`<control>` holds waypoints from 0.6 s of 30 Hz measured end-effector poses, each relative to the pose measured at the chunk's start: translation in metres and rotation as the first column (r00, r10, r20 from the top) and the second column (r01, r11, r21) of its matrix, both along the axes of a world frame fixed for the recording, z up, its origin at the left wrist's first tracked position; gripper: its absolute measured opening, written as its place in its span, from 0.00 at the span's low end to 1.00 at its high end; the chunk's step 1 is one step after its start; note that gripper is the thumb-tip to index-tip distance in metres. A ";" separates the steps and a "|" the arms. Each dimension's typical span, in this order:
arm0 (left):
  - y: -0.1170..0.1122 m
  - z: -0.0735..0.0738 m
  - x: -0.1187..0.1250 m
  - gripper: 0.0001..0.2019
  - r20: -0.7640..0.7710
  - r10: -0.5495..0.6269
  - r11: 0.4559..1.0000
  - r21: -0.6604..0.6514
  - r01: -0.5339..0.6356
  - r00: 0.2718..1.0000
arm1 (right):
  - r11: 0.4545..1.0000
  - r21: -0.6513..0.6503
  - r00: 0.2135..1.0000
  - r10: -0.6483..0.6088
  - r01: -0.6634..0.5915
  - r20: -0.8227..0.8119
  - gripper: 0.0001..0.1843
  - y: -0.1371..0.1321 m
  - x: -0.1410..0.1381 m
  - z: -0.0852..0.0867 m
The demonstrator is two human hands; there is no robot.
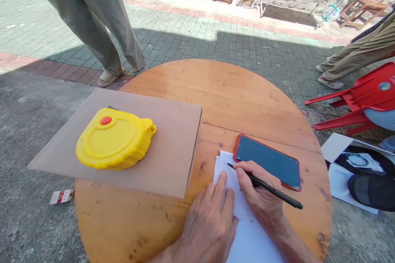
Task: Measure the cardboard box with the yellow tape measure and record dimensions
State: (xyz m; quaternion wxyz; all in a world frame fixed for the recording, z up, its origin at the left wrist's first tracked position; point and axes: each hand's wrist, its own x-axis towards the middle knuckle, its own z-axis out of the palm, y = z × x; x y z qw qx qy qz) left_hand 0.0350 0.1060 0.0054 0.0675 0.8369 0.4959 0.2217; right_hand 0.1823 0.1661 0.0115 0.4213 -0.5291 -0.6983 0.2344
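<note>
My right hand grips a black pen, its tip at the upper part of a white sheet of paper. Flat on the left side of that sheet lies my left hand, fingers stretched forward and slightly apart. Just beyond my right hand, a dark-screened phone in a red case rests on the round wooden table and touches or nearly touches the paper's top corner. Any writing on the sheet is too faint to read.
On the left, a flat cardboard box overhangs the table edge, carrying a yellow plastic case with a red button. A person in grey trousers stands beyond. To the right are a red plastic chair and an open white box.
</note>
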 end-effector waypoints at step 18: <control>0.001 0.001 0.000 0.17 0.003 -0.001 1.000 0.001 0.001 1.000 | 1.000 -0.015 0.999 0.023 -0.023 0.039 0.08 0.000 0.002 0.004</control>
